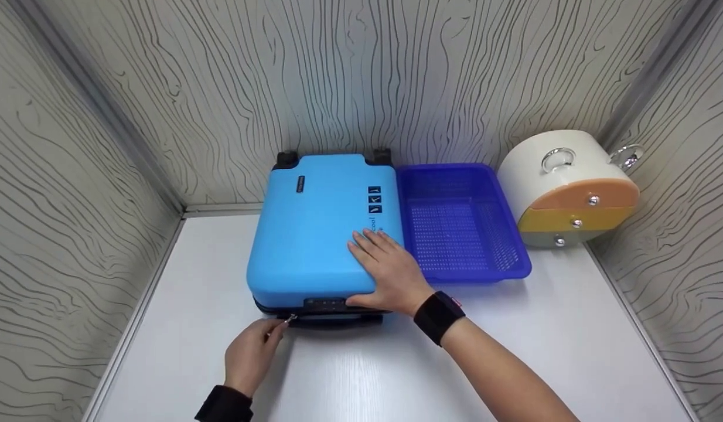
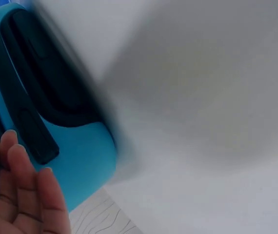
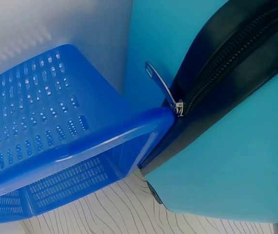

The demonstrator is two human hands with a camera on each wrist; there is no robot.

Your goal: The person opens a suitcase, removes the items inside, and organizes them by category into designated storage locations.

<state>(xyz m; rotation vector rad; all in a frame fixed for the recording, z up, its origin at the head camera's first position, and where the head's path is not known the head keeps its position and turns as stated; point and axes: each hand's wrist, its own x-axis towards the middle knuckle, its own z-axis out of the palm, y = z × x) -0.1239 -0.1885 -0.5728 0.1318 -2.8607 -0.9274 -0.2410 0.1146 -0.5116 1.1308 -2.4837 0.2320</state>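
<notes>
A blue hard-shell suitcase (image 1: 314,234) lies flat on the white table, its wheels toward the back wall. At its front edge my left hand (image 1: 250,354) pinches a small metal zipper pull (image 1: 290,318), just left of the black carry handle (image 1: 344,322). My right hand (image 1: 394,278) rests with spread fingers on the lid near the front right corner, thumb by the combination lock (image 1: 325,304). In the right wrist view another zipper pull (image 3: 159,83) hangs on the suitcase's side, beside the basket rim; the right hand is out of that view.
A blue plastic basket (image 1: 517,258) with perforated walls stands against the suitcase's right side. Further right, in the corner, is a rounded white drawer box (image 1: 534,158) with orange, yellow and green drawer fronts. Wood-grain panels enclose the table at the back and sides.
</notes>
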